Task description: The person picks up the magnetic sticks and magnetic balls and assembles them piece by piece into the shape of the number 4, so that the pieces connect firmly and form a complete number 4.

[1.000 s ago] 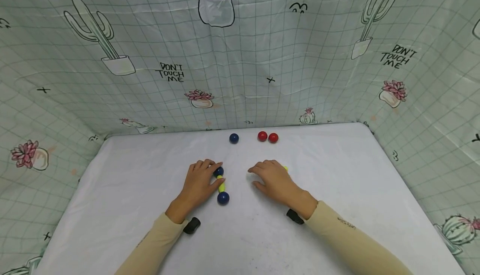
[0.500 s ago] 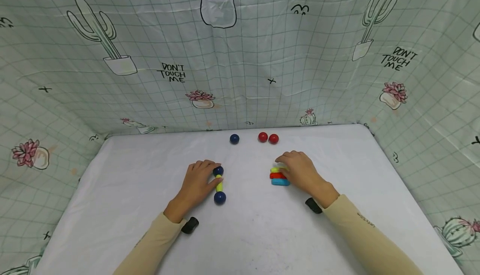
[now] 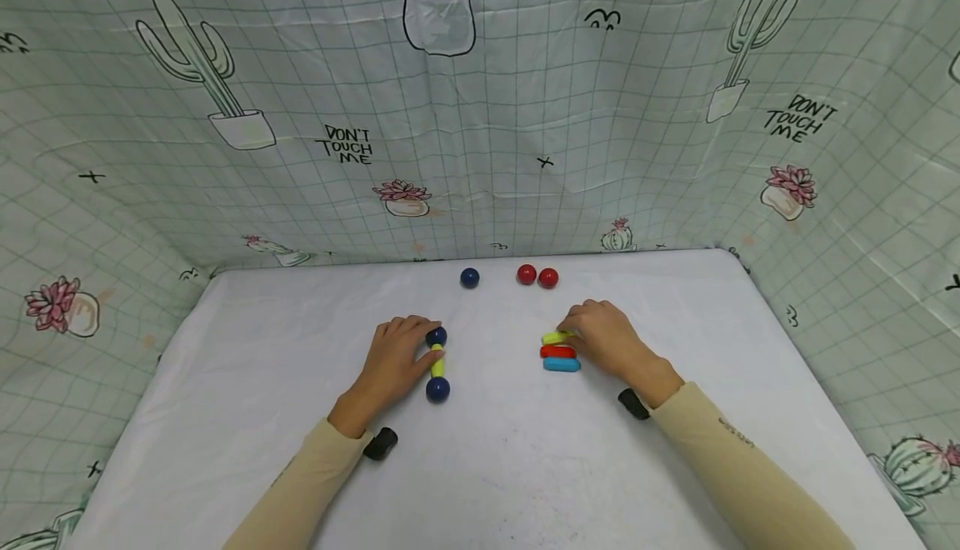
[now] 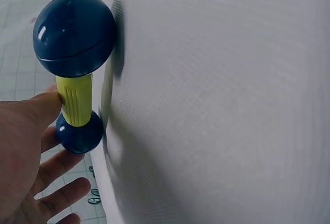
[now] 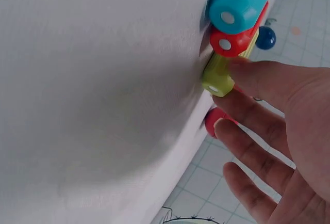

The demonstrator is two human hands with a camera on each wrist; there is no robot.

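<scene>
My left hand [image 3: 388, 360] holds a dumbbell-shaped piece, a yellow-green rod [image 3: 437, 366] with a dark blue ball at each end. The thumb lies along the rod, and the fingers reach to the far ball [image 4: 80, 132]. The near ball [image 4: 75, 35] stands out large in the left wrist view. Over on the right, my right hand [image 3: 611, 343] pinches a second yellow-green rod [image 5: 219, 77] between thumb and index finger. Beside that rod lie a red rod [image 3: 558, 352] and a light blue rod [image 3: 562, 364], side by side. White discs show on the rods' ends in the right wrist view.
Near the table's back edge sit a loose dark blue ball [image 3: 469, 277] and two red balls, one [image 3: 527, 274] close beside the other [image 3: 548, 277]. A white cloth [image 3: 495, 467] covers the table. Behind it hangs a grid-patterned curtain [image 3: 480, 117] with cactus drawings.
My right hand has moved right from mid-table to the row of rods, and its thumb and finger have closed on the yellow-green one. My left hand stays at the dumbbell-shaped piece.
</scene>
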